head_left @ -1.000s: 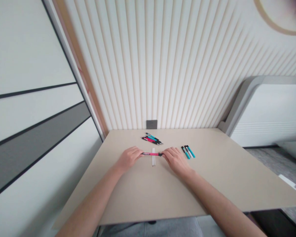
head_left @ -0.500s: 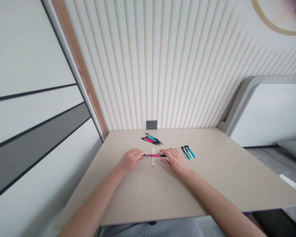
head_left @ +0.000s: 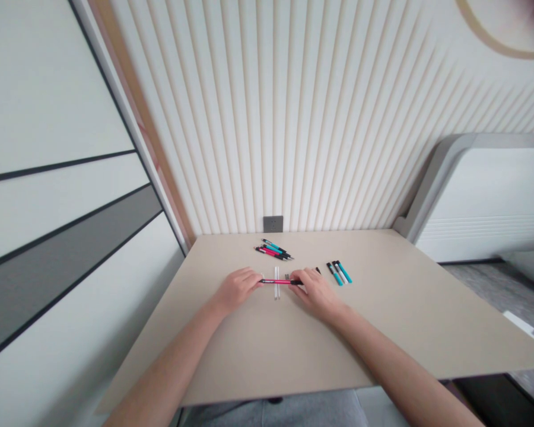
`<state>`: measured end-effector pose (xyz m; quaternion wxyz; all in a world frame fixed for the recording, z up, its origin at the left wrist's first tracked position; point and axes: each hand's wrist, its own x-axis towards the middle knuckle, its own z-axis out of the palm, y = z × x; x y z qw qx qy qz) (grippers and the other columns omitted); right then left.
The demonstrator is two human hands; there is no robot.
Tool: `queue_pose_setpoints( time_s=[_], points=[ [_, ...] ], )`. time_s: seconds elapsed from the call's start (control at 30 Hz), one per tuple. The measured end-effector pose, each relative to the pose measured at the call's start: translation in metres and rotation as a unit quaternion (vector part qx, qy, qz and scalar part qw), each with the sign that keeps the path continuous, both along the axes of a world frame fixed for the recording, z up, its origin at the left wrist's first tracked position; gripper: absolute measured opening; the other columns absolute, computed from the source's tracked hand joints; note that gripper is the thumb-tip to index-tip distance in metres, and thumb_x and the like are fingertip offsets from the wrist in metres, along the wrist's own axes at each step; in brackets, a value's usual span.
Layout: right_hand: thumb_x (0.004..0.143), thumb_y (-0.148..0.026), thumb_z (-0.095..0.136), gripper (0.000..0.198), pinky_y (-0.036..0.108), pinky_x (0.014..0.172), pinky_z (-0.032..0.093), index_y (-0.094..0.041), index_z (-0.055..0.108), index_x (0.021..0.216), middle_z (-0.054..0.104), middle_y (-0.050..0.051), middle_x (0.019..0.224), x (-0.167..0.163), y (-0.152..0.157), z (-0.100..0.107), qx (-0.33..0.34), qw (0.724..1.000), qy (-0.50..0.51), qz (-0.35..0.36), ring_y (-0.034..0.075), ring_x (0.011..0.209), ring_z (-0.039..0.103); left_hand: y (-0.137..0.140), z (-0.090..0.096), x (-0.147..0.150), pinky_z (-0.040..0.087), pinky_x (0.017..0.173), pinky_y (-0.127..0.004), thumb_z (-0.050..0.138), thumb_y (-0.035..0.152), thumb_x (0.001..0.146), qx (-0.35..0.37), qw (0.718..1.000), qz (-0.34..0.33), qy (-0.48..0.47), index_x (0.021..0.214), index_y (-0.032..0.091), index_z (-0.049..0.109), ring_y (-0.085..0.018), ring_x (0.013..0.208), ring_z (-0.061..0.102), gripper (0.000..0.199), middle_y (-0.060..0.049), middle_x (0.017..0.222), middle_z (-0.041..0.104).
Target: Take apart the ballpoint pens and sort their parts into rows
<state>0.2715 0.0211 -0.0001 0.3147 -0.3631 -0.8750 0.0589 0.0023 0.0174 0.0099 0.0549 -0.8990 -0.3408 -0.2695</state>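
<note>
A pink pen with black ends (head_left: 280, 281) lies level between my hands, just above the table. My left hand (head_left: 237, 289) pinches its left end. My right hand (head_left: 314, 289) has its thumb and fingers closed on the black right end. Under the pen, two thin white refills (head_left: 276, 292) lie side by side on the table, pointing away from me. Small dark parts (head_left: 287, 276) sit beside my right fingertips. A small black piece (head_left: 318, 270) shows just behind my right hand.
Several pink and blue pens (head_left: 273, 250) lie in a pile toward the wall. Right of my right hand are blue and white pen barrels (head_left: 339, 273) in a row. A dark wall socket (head_left: 273, 224) sits above the beige table's (head_left: 258, 350) back edge.
My right fingers have closed in more tightly around the pen's black end. The small black piece behind my right hand has come into view. My left hand stays nearly still.
</note>
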Motion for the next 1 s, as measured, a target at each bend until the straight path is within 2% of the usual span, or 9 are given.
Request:
queue_pose_setpoints(
  time_s=[0.07, 0.17, 0.33, 0.43, 0.57, 0.77, 0.87, 1.0],
  points=[
    [0.096, -0.032, 0.048, 0.021, 0.033, 0.079, 0.045, -0.021, 0.057, 0.111, 0.066, 0.007, 0.092, 0.0, 0.0, 0.0, -0.009, 1.0, 0.002, 0.004, 0.019, 0.085, 0.059, 0.0, 0.0, 0.0, 0.043, 0.065, -0.028, 0.039, 0.032, 0.099, 0.0, 1.0, 0.0, -0.004, 0.091, 0.016, 0.06, -0.016, 0.071, 0.054, 0.028, -0.005, 0.078, 0.062],
    [0.099, -0.026, 0.04, 0.021, 0.032, 0.078, 0.045, -0.021, 0.059, 0.107, 0.066, 0.006, 0.09, 0.0, 0.001, 0.0, -0.009, 1.0, -0.009, 0.024, 0.018, 0.083, 0.06, -0.001, 0.001, 0.0, 0.043, 0.066, -0.028, 0.039, 0.032, 0.099, 0.003, 1.0, -0.001, -0.01, 0.091, 0.016, 0.06, -0.016, 0.071, 0.054, 0.028, -0.005, 0.078, 0.062],
    [0.095, -0.029, 0.049, 0.016, 0.032, 0.078, 0.047, -0.019, 0.057, 0.105, 0.065, 0.007, 0.093, 0.0, 0.0, 0.001, -0.011, 1.0, 0.023, 0.005, 0.019, 0.086, 0.06, -0.001, 0.002, 0.001, 0.044, 0.065, -0.027, 0.04, 0.032, 0.099, 0.005, 1.0, -0.001, -0.016, 0.091, 0.016, 0.059, -0.016, 0.07, 0.054, 0.026, -0.005, 0.077, 0.061],
    [0.096, -0.03, 0.047, 0.018, 0.032, 0.079, 0.047, -0.02, 0.057, 0.107, 0.066, 0.007, 0.095, 0.001, -0.001, 0.003, -0.012, 0.999, 0.02, 0.023, 0.019, 0.088, 0.06, -0.001, 0.001, 0.0, 0.044, 0.066, -0.027, 0.04, 0.031, 0.099, 0.003, 1.0, 0.003, -0.019, 0.092, 0.016, 0.059, -0.016, 0.071, 0.055, 0.025, -0.005, 0.078, 0.061],
    [0.097, -0.026, 0.043, 0.019, 0.032, 0.079, 0.046, -0.019, 0.06, 0.101, 0.066, 0.007, 0.091, 0.002, 0.002, 0.005, -0.008, 0.999, 0.022, 0.021, 0.018, 0.086, 0.061, 0.0, 0.002, -0.004, 0.045, 0.067, -0.026, 0.039, 0.03, 0.099, 0.0, 0.999, 0.01, -0.033, 0.093, 0.016, 0.058, -0.015, 0.072, 0.056, 0.024, -0.005, 0.08, 0.061],
    [0.093, -0.023, 0.046, 0.015, 0.03, 0.072, 0.045, -0.019, 0.06, 0.088, 0.064, 0.005, 0.079, 0.015, 0.009, 0.008, -0.008, 0.999, 0.046, -0.024, 0.017, 0.075, 0.058, 0.004, 0.002, -0.021, 0.045, 0.07, -0.027, 0.038, 0.029, 0.099, 0.013, 0.991, 0.097, -0.091, 0.097, 0.017, 0.056, -0.016, 0.076, 0.058, 0.022, -0.004, 0.08, 0.06],
    [0.09, -0.019, 0.05, 0.011, 0.03, 0.073, 0.044, -0.02, 0.06, 0.085, 0.063, 0.004, 0.077, 0.018, 0.007, 0.011, -0.019, 0.999, 0.021, 0.03, 0.017, 0.075, 0.058, 0.005, 0.002, -0.025, 0.046, 0.069, -0.026, 0.038, 0.029, 0.099, 0.012, 0.984, 0.131, -0.119, 0.098, 0.017, 0.056, -0.016, 0.077, 0.059, 0.021, -0.004, 0.083, 0.061],
    [0.086, -0.016, 0.056, 0.007, 0.029, 0.076, 0.044, -0.02, 0.061, 0.083, 0.064, 0.003, 0.079, 0.009, -0.004, 0.014, -0.027, 0.988, -0.038, 0.144, 0.016, 0.08, 0.059, 0.004, 0.002, -0.022, 0.046, 0.069, -0.026, 0.038, 0.029, 0.098, 0.002, 0.985, 0.127, -0.113, 0.097, 0.017, 0.057, -0.016, 0.077, 0.059, 0.022, -0.004, 0.084, 0.061]
  ],
)
